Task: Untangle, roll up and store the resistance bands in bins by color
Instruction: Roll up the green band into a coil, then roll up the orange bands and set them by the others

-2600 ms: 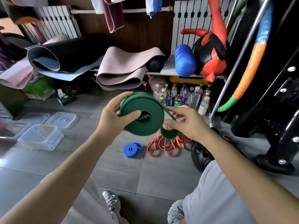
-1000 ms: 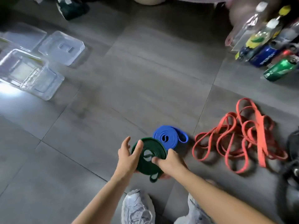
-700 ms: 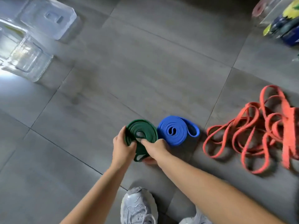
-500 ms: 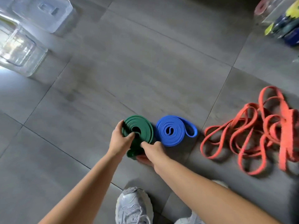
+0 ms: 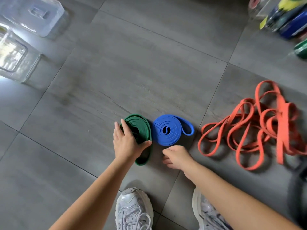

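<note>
From the head camera, your left hand (image 5: 125,144) lay flat on the rolled green band (image 5: 144,129), which sat on the grey floor (image 5: 149,72). The fingers were nearly straight and spread over the near-left part of the coil, and the thumb reached out along its near-right edge. Nothing was pinched. A loose end of the green band looped out from under your palm toward your wrist.

Your right hand (image 5: 178,157) hovered just right of your left thumb, apart from it. Its fingers were loosely curled under and held nothing. I could not tell whether its knuckles touched the floor.

The rolled blue band (image 5: 167,130) lay just beyond your right hand, side by side with the green roll and touching or almost touching it. Its free loop pointed right. Farther right of that hand sprawled the tangled orange bands (image 5: 259,128), not rolled.

Well beyond your left hand, far to the left, stood a clear bin (image 5: 31,63), and behind it a clear lid (image 5: 33,14). Far beyond your right hand were blurred bottles (image 5: 285,20). Below your arms, your two pale shoes (image 5: 134,211) showed.
</note>
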Demonstrator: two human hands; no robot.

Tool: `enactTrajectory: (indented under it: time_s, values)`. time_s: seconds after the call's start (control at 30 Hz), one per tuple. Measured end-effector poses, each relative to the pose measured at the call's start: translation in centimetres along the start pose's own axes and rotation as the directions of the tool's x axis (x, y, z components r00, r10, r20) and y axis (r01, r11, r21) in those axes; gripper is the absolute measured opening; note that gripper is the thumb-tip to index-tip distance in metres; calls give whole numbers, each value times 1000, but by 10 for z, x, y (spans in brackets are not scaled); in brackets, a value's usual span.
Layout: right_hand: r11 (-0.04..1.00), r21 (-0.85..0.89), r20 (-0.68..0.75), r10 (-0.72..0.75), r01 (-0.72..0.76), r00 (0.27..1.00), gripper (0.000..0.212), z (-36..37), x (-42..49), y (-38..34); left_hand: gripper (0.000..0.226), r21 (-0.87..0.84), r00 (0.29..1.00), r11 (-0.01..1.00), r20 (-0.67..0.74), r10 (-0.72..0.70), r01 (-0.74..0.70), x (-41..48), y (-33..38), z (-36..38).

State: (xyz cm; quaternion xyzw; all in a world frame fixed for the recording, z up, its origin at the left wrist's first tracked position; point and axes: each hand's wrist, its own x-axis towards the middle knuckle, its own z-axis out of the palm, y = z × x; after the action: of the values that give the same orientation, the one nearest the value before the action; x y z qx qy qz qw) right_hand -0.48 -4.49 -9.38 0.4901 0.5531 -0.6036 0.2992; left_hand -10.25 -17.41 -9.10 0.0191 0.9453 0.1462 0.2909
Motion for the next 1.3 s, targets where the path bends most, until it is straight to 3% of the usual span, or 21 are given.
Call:
enactTrajectory:
  time_s: [0.1,0.23,0.33,0.4,0.43,0.53,0.6,0.67,0.77,0.87,0.97,1.1,1.2,1.3]
  values:
    - [980,-190,-43,-72,63,996,13,-28,-5,13,107,151,973,969,-90,213,-198,-19,14,11]
    - [970,-181,-256,-209,165,944,14,-74,-7,35,88,186,913,895,45,405,-406,-57,49,44]
    - [958,-221,-546,-278,184,791,8,-114,-13,54,82,235,869,837,160,469,-495,-73,72,67]
    - [924,-379,-681,-318,54,660,23,-141,-19,71,79,247,839,803,194,508,-543,-77,86,76]
    - [892,-451,-696,-331,-29,637,28,-153,-20,81,77,250,826,788,209,524,-563,-77,93,80]
    - [624,-738,-532,-300,-259,792,32,-173,-25,108,74,246,785,747,261,562,-617,-80,108,83]
    - [496,-843,-419,-362,-208,833,17,-177,-32,115,70,248,753,713,289,591,-655,-85,117,77]
    - [544,-833,-398,-470,-96,788,8,-180,-48,107,65,222,733,703,307,608,-676,-95,127,65]
    - [644,-752,-395,-612,142,685,12,-192,-85,91,59,139,689,689,334,644,-711,-118,150,40]
    - [636,-706,-372,-708,311,601,6,-210,-139,73,63,71,596,618,369,713,-783,-153,190,6]
    - [624,-626,-369,-765,468,527,22,-227,-210,45,69,27,501,532,381,777,-846,-200,239,-36]
    - [612,-526,-461,-789,590,407,22,-249,-312,17,29,12,412,427,289,864,-904,-267,296,-98]
    - [622,-466,-512,-770,629,381,32,-266,-370,21,19,-80,341,360,185,922,-930,-317,320,-147]
    - [593,-449,-465,-794,668,392,24,-270,-418,33,17,-182,261,286,148,954,-941,-367,322,-174]
